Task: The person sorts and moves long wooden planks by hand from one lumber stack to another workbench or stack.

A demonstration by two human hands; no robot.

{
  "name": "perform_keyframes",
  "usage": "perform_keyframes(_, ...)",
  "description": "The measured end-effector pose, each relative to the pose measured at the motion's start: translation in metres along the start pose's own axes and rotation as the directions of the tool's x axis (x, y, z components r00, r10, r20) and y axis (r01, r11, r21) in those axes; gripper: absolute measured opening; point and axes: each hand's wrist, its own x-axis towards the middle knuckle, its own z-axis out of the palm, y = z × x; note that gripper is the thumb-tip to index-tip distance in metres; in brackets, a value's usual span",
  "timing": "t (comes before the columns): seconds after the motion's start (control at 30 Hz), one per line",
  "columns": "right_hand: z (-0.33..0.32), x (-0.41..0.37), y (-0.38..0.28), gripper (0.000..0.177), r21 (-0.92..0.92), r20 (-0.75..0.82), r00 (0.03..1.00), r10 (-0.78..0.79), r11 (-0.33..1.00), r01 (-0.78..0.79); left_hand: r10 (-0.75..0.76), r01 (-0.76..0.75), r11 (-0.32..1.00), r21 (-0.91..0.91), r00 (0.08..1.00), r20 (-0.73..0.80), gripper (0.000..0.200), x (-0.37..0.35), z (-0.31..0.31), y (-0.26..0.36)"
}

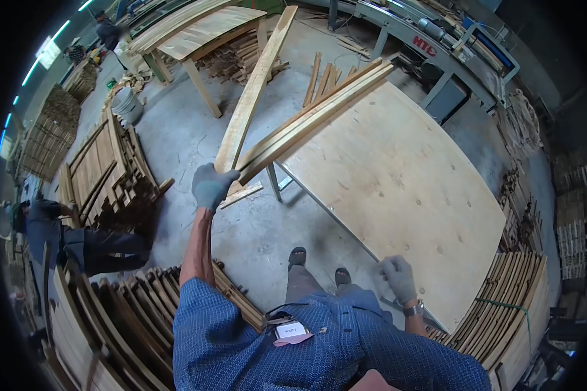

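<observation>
My left hand, in a grey glove, is closed around the near end of a long pale plank that slants up and away from me. Right beside that grip are the ends of other boards, which lie along the far left edge of a plywood-topped table. My right hand, also gloved and with a watch at its wrist, is over the table's near edge. Its fingers are loosely bent and apart, and nothing shows in them.
Stacked curved slats stand at my left, and a tied bundle at my right. A person bends near a pile of wooden panels. Further off are a wooden table, a bucket and a machine.
</observation>
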Motion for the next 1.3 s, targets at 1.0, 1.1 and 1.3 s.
perform_keyframes(1.0, 0.056, 0.046, -0.03, 0.029, -0.39, 0.057, 0.998, 0.022, 0.921, 0.002, -0.065, -0.213, 0.789, -0.577, 0.903, -0.424, 0.026, -0.018, 0.104, 0.0)
perform_keyframes(1.1, 0.057, 0.048, -0.038, 0.03, -0.363, 0.182, 0.983, -0.006, 0.929, 0.073, -0.065, -0.243, 0.822, -0.515, 0.858, -0.509, 0.023, -0.089, 0.107, -0.015)
perform_keyframes(1.3, 0.061, 0.033, -0.022, 0.022, -0.143, 0.543, 0.784, -0.303, 0.886, 0.442, 0.032, -0.311, 0.915, -0.258, 0.693, -0.72, 0.019, -0.231, 0.055, 0.017)
